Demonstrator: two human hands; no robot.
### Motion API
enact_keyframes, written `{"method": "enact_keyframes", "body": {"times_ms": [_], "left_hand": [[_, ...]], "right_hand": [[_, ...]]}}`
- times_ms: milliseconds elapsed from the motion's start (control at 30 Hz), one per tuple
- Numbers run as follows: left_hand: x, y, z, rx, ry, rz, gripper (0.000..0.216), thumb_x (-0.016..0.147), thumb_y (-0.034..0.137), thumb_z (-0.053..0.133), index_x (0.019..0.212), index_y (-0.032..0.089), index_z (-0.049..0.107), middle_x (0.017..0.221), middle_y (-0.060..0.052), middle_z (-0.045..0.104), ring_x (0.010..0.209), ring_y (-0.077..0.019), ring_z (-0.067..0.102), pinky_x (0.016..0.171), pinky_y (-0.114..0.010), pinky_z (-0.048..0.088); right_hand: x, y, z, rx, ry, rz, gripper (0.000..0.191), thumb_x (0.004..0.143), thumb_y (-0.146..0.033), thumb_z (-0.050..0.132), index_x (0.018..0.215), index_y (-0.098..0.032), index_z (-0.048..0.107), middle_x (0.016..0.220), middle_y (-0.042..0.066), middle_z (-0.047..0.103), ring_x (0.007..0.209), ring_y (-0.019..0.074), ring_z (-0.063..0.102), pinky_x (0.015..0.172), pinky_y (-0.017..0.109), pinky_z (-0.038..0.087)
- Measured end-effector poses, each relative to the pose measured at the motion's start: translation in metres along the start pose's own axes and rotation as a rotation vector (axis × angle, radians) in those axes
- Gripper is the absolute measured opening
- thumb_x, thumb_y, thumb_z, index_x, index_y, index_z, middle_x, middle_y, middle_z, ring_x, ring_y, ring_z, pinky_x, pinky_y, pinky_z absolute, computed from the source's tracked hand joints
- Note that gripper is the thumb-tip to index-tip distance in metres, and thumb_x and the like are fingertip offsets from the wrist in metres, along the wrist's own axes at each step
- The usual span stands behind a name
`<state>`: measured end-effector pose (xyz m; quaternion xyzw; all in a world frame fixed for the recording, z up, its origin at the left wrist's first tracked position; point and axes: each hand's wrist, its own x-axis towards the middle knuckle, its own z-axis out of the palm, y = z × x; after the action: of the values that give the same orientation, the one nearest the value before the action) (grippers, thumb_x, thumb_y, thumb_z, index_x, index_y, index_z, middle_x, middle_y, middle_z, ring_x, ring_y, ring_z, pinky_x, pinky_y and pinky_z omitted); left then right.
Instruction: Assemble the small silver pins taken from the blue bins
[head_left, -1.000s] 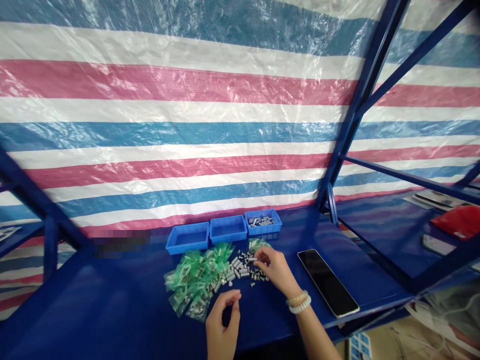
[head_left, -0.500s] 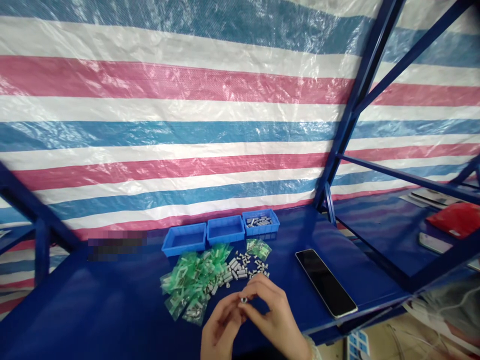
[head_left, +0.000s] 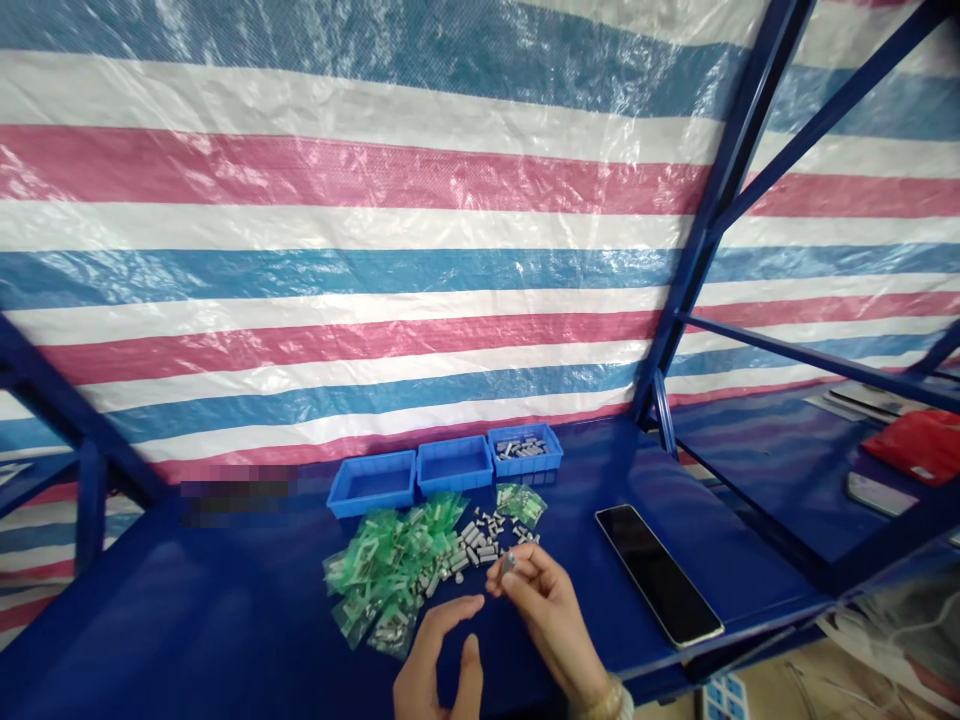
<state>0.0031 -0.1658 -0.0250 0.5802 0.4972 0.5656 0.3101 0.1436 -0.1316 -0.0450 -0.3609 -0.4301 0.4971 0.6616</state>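
Observation:
Between the thumb and fingers of my right hand (head_left: 541, 598) is a small metal cylinder (head_left: 508, 563), a standoff-like piece. My left hand (head_left: 441, 655) is just left of it, thumb and forefinger apart with nothing between them. Beyond my hands lies a pile of loose metal cylinders and screws (head_left: 480, 540). Left of that pile is a heap of green-tinted plastic bags (head_left: 397, 555) with small parts inside. A smaller green bag (head_left: 521, 503) lies behind the loose screws.
Three blue bins stand in a row at the back: a left bin (head_left: 373, 508), a middle bin (head_left: 454, 484) and a right bin (head_left: 526, 465) with metal cylinders in it. A black-screened phone (head_left: 660, 575) lies at the right. Blue frame posts (head_left: 686, 270) rise beside the table.
My hands have come apart. The left has opened off the metal cylinder and drawn back slightly; the right has lifted the cylinder away towards the pile.

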Motion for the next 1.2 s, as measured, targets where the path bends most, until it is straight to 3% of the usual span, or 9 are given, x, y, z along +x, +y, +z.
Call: {"method": "enact_keyframes", "body": {"times_ms": [100,267,367,533,733,933,1200], "left_hand": [[0.008,-0.018,-0.002,0.141,-0.001,0.132,0.018,0.084,0.031,0.061,0.093,0.025,0.076,0.096,-0.007,0.077,0.093,-0.0267,0.073,0.088,-0.035,0.057],[0.014,-0.042,-0.005,0.314,-0.127,0.224,0.020,0.086,0.024,0.058,0.098,0.023,0.074,0.096,-0.007,0.078,0.091,-0.0258,0.075,0.082,-0.034,0.060],[0.013,-0.052,-0.007,0.331,-0.126,0.237,0.021,0.087,0.024,0.057,0.102,0.022,0.072,0.096,-0.007,0.078,0.089,-0.0249,0.075,0.080,-0.034,0.061],[0.013,-0.059,-0.009,0.343,-0.119,0.243,0.020,0.088,0.023,0.057,0.101,0.022,0.071,0.093,-0.005,0.078,0.086,-0.0229,0.076,0.078,-0.032,0.062],[0.014,-0.058,-0.008,0.341,-0.118,0.267,0.018,0.088,0.023,0.055,0.097,0.021,0.071,0.092,-0.007,0.078,0.084,-0.0230,0.076,0.076,-0.031,0.062],[0.012,-0.060,-0.009,0.370,-0.146,0.253,0.019,0.088,0.021,0.055,0.098,0.021,0.071,0.096,-0.008,0.078,0.088,-0.0235,0.075,0.079,-0.032,0.061],[0.013,-0.055,-0.006,0.346,-0.124,0.252,0.018,0.088,0.024,0.053,0.093,0.022,0.071,0.091,-0.007,0.077,0.085,-0.0233,0.075,0.077,-0.033,0.061]], "right_hand": [[0.041,-0.005,-0.026,-0.316,0.122,-0.162,0.028,0.091,-0.045,0.060,0.098,-0.019,0.063,0.087,0.009,0.076,0.076,0.0228,0.072,0.074,0.038,0.059],[0.126,-0.020,-0.064,-0.564,0.197,-0.243,0.034,0.088,-0.041,0.057,0.108,-0.015,0.066,0.096,0.013,0.076,0.088,0.0267,0.072,0.085,0.044,0.056],[0.144,-0.017,-0.072,-0.749,0.207,-0.262,0.031,0.084,-0.029,0.060,0.110,-0.014,0.068,0.106,0.017,0.073,0.102,0.0323,0.066,0.094,0.051,0.049],[0.102,0.001,-0.057,-0.973,0.095,-0.283,0.027,0.087,-0.013,0.051,0.107,-0.014,0.069,0.107,0.016,0.071,0.104,0.0305,0.061,0.094,0.049,0.047],[0.044,0.015,-0.019,-1.170,-0.131,-0.265,0.018,0.077,-0.004,0.065,0.078,-0.022,0.068,0.085,0.003,0.067,0.089,0.0241,0.060,0.083,0.036,0.048],[0.029,0.021,-0.011,-1.336,-0.090,-0.238,0.019,0.079,-0.001,0.062,0.082,-0.020,0.064,0.093,0.007,0.064,0.094,0.0302,0.056,0.077,0.040,0.044],[0.025,0.029,-0.010,-1.383,-0.041,-0.247,0.016,0.084,-0.006,0.061,0.087,-0.021,0.065,0.099,0.009,0.062,0.098,0.0308,0.055,0.078,0.041,0.043]]}}
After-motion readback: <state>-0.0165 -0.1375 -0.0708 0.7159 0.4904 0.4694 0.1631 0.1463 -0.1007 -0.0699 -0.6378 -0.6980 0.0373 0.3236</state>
